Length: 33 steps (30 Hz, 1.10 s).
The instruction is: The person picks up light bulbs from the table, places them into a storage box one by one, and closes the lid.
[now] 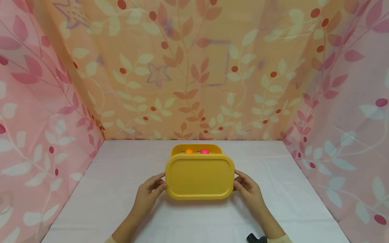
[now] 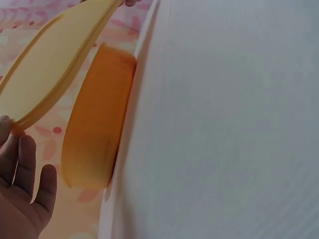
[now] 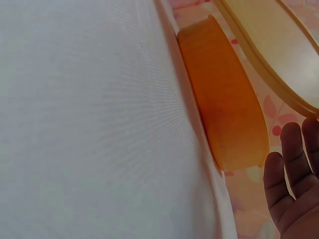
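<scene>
A yellow rectangular lid [image 1: 200, 177] with rounded corners is held up in front of an open yellow-orange box [image 1: 197, 147]. At its left edge my left hand [image 1: 149, 192] pinches it between thumb and fingers. My right hand [image 1: 250, 192] grips the opposite edge the same way. Both wrist views show the lid [image 2: 45, 64] tilted and apart from the box [image 3: 227, 99], which stands on the table. Inside the box, an orange round thing [image 1: 189, 151] and a pink round thing [image 1: 205, 151] peek above the lid; the rest of the contents is hidden.
A white cloth covers the table [image 1: 121, 168]. Patterned curtains [image 1: 194, 67] rise behind it and on both sides. Beside the right forearm, a black object [image 1: 256, 238] shows at the bottom edge of the head view.
</scene>
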Motion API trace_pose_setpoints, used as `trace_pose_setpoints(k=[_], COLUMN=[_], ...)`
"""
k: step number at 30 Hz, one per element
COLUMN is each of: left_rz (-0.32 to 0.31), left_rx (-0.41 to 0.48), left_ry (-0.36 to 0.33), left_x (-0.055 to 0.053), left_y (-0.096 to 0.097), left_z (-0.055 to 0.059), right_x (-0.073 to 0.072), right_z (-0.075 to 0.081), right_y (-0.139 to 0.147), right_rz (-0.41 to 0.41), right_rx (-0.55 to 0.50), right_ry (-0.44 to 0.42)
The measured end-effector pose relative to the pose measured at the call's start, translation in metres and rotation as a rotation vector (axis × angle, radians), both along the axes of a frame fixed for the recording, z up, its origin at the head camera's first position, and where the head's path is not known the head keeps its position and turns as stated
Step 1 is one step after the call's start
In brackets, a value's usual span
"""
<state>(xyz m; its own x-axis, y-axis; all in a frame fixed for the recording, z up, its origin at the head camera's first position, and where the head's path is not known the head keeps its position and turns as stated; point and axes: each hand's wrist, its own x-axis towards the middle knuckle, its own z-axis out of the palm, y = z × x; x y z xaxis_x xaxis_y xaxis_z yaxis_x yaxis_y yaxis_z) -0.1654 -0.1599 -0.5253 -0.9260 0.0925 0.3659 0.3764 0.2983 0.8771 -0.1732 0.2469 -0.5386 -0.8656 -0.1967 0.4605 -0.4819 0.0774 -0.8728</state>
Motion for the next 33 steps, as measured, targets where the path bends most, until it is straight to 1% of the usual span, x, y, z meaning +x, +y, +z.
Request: trace_pose_setpoints(k=[2, 5, 7, 8, 9, 13, 14, 17, 20, 22, 27, 30, 33], left_rz=[-0.003, -0.009, -0.018, -0.022, -0.029, -0.066, -0.083, -0.125, -0.151, -0.164, -0.185, -0.2, -0.21], left_rx=[-0.022, -0.071, -0.116, -0.132, -0.14, -0.164, -0.162, -0.177, -0.212, -0.238, -0.331, -0.374, -0.407], left_ry=[0.013, 0.005, -0.003, -0.003, -0.008, -0.005, 0.0, 0.0, -0.007, -0.023, -0.023, -0.023, -0.023], left_x=[0.001, 0.004, 0.003, 0.0, -0.005, -0.027, -0.031, -0.042, -0.053, -0.058, -0.069, -0.074, -0.08], left_y=[0.001, 0.003, 0.004, 0.002, 0.0, -0.007, -0.009, -0.011, -0.011, -0.011, -0.01, -0.009, -0.009], left_z=[0.009, 0.029, 0.04, 0.041, 0.039, 0.029, 0.028, 0.032, 0.038, 0.042, 0.049, 0.048, 0.044], right_x=[-0.002, -0.006, -0.008, -0.009, -0.01, -0.013, -0.013, -0.016, -0.022, -0.026, -0.035, -0.039, -0.041], right_z=[0.003, 0.008, 0.012, 0.014, 0.017, 0.034, 0.039, 0.053, 0.061, 0.065, 0.07, 0.074, 0.078], right_y=[0.0, 0.0, 0.0, -0.001, -0.001, -0.004, -0.005, -0.006, -0.006, -0.005, -0.005, -0.008, -0.011], right_rz=[0.014, 0.013, 0.002, -0.009, -0.015, -0.026, -0.025, -0.015, -0.003, 0.01, 0.03, 0.04, 0.05], right_rx=[-0.001, 0.008, 0.018, 0.031, 0.04, 0.076, 0.087, 0.121, 0.174, 0.209, 0.298, 0.337, 0.368], right_ry=[0.009, 0.0, -0.018, -0.027, -0.035, -0.068, -0.078, -0.098, -0.099, -0.089, -0.066, -0.065, -0.068])
